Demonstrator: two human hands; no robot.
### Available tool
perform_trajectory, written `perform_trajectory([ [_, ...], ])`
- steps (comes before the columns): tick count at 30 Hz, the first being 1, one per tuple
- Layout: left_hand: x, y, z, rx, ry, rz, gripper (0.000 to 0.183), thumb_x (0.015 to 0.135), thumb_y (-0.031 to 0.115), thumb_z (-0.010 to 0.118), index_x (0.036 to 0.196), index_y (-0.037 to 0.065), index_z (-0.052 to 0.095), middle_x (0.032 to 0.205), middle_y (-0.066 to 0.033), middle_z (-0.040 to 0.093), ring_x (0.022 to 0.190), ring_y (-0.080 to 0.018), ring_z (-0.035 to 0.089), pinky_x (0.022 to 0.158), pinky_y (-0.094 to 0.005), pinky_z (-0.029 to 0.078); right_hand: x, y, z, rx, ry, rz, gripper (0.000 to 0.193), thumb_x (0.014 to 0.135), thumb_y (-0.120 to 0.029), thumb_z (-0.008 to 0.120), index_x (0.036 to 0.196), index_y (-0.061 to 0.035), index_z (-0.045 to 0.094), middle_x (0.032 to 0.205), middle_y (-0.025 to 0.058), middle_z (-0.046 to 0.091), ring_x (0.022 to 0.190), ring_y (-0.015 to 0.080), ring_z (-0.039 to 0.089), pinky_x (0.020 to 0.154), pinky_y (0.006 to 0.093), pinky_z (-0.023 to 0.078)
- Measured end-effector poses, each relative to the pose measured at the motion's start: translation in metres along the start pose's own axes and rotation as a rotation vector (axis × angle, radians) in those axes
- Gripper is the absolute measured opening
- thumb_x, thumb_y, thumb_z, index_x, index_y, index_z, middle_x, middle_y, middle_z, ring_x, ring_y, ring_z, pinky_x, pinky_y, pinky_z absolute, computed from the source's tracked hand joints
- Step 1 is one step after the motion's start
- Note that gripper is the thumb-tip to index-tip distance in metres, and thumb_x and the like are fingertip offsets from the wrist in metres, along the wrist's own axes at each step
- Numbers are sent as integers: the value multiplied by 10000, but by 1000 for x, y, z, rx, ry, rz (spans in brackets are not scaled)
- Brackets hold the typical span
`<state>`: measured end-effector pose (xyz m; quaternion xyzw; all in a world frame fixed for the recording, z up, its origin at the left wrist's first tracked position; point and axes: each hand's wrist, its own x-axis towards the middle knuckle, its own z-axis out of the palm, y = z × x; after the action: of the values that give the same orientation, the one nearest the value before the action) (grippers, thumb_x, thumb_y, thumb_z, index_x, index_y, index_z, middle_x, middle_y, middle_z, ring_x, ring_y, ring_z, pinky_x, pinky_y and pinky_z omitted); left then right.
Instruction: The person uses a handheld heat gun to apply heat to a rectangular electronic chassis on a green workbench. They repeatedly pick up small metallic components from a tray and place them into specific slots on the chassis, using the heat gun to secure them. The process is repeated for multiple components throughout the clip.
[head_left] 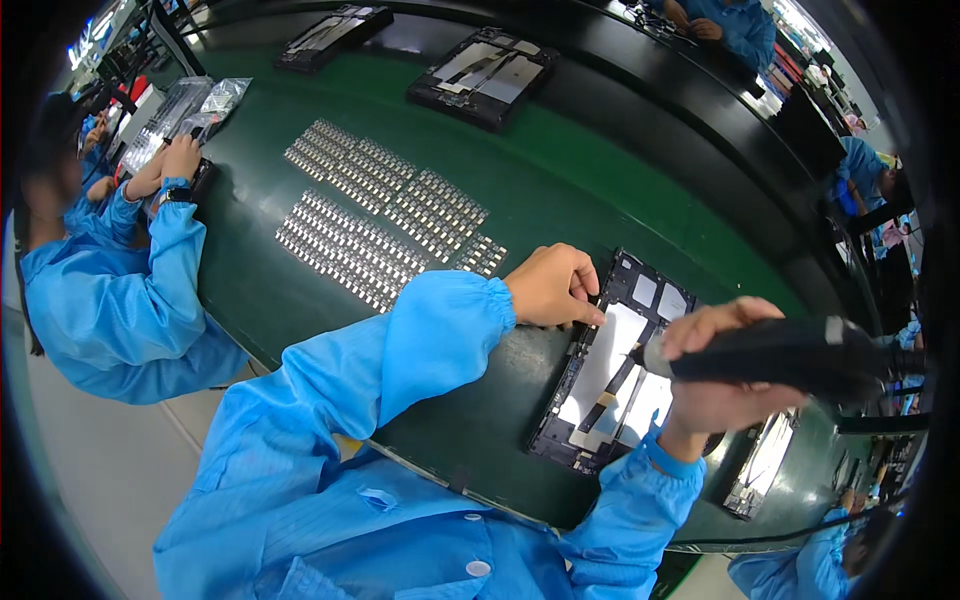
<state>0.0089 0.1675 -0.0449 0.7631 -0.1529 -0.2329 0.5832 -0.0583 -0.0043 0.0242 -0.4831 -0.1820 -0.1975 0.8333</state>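
An opened tablet (612,335) lies on the green tabletop in front of me, its silver battery panels, black frame and dark ribbon cable exposed. My left hand (556,285) is at its upper left edge, fingers curled and thumb tip against the frame. In my right hand (725,365) is a black electric screwdriver (790,355), gripped round its body and held over the tablet's right side. Its pale nose points left, toward the middle of the tablet. Whether the tip touches anything cannot be made out, and my right hand and the tool cover part of the tablet.
Several rows of small metallic parts (350,245) lie left of the tablet. Two more opened devices (485,75) (335,35) stand at the far side. Another opened unit (765,460) is at the right. A co-worker in blue (120,290) sits at left, near clear plastic bags (222,98).
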Motion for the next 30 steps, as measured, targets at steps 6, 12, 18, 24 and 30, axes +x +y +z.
perform_trajectory([
  [6, 0, 4, 0, -82, -37, -100, 297, 686, 146, 802, 794, -36, 594, 693, -90, 620, 512, -127, 613, 406, -237, 472, 8, 31, -8, -213, -19, 18, 903, 781, -808, 252, 1129, -2, 461, 635, 112, 508, 498, 222, 527, 467, 332, 444],
  [12, 1, 5, -4, -73, -67, -115, 240, 705, 142, 781, 757, -30, 622, 645, -91, 635, 520, -120, 616, 415, -233, 465, 8, 36, -12, -174, -1, 52, 892, 784, -803, 264, 1126, -4, 468, 641, 120, 512, 498, 229, 528, 472, 336, 445],
  [18, 1, 6, -6, -81, -85, -130, 202, 730, 135, 756, 751, -31, 643, 647, -92, 644, 522, -116, 617, 422, -235, 467, 10, 36, -10, -172, 32, 57, 928, 751, -825, 304, 1106, 18, 458, 633, 145, 534, 495, 230, 536, 473, 339, 474],
  [24, 1, 6, -4, -72, -66, -124, 175, 729, 121, 749, 731, -26, 653, 640, -88, 641, 513, -119, 616, 417, -238, 468, 15, 37, 7, -138, -14, 65, 921, 757, -823, 290, 1112, 10, 458, 632, 144, 531, 500, 235, 533, 482, 356, 471],
  [30, 1, 8, -5, -77, -67, -134, 166, 726, 104, 740, 735, -38, 656, 647, -96, 641, 515, -125, 619, 423, -242, 474, 15, 46, 6, -102, 0, 99, 921, 753, -827, 295, 1110, 7, 457, 633, 140, 533, 508, 243, 543, 500, 364, 481],
])
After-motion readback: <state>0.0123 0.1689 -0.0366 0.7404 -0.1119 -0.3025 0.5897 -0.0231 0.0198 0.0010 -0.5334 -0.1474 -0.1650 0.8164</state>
